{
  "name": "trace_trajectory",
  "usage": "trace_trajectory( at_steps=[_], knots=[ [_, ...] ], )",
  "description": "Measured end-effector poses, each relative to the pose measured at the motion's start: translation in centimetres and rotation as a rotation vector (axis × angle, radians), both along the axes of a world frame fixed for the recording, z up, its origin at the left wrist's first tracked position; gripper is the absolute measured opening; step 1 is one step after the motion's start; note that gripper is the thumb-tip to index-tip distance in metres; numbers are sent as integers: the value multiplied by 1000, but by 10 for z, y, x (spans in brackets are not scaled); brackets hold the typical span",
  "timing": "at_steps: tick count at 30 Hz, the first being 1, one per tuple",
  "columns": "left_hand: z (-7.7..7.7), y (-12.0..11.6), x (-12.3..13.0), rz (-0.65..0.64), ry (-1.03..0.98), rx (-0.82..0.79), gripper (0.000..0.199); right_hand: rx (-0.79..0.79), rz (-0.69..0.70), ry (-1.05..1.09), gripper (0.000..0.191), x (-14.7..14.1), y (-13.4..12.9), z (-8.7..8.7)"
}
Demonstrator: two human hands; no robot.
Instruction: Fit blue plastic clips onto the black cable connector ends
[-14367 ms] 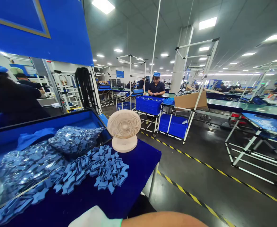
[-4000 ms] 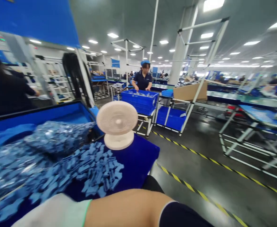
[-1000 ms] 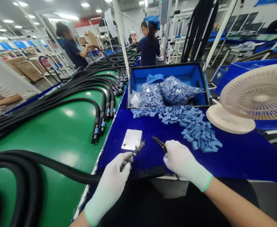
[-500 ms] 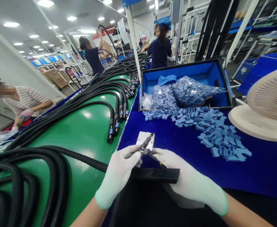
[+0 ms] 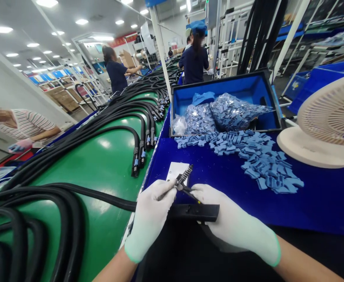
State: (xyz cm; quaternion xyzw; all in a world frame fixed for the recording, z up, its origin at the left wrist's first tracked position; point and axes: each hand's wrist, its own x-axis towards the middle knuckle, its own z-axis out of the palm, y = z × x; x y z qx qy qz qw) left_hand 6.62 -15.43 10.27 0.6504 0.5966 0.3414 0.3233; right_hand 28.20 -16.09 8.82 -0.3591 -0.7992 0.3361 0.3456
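A flat, glossy green worktop [image 5: 107,156] spreads at nine o'clock, crossed by smooth, round black hoses [image 5: 110,199] bending in loops, with a rectangular blue plastic bin [image 5: 242,87] at two and a heap of matte, notched blue pieces [image 5: 254,156] at three. Between four and five, the right hand [image 5: 227,219], gloved in white fabric, folds its fingers around dark pliers [image 5: 188,191]. Towards six, the left hand [image 5: 154,211], gloved alike, pinches a slim, ribbed black part [image 5: 186,174] pointing to one o'clock, its lower end beside the pliers' tip.
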Motion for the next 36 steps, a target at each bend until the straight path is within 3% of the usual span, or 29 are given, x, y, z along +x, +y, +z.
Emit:
trace_trajectory(
  at_steps=[3,6,10,13,16,18,22,26,29,32,36],
  knots=[
    [-6,5,-3,-33,-40,-101,27,-57,-51,-36,28,1,-1,-11],
    [-5,19,-4,-115,-111,-207,43,-83,-100,-53,20,2,-1,-20],
    [9,40,6,-300,-60,-115,43,-139,-141,-107,18,2,0,-24],
    [16,53,13,-366,-18,-92,36,-226,-231,-119,23,1,0,-25],
    [14,63,13,-371,-77,-195,38,-219,-267,-87,34,1,2,-24],
    [10,66,10,-363,-95,-220,41,-244,-253,-114,30,1,3,-24],
    [6,66,8,-340,-7,-142,38,-282,-317,-257,8,0,11,-37],
    [6,61,14,-287,80,-72,36,-193,-355,-257,10,-2,17,-52],
    [6,59,19,-269,92,-58,36,-155,-308,-237,7,5,15,-49],
    [4,59,19,-264,36,-104,40,-47,-228,-292,15,20,11,-40],
    [1,60,16,-245,-85,-162,46,45,-349,-333,36,34,6,-36]
  ],
)
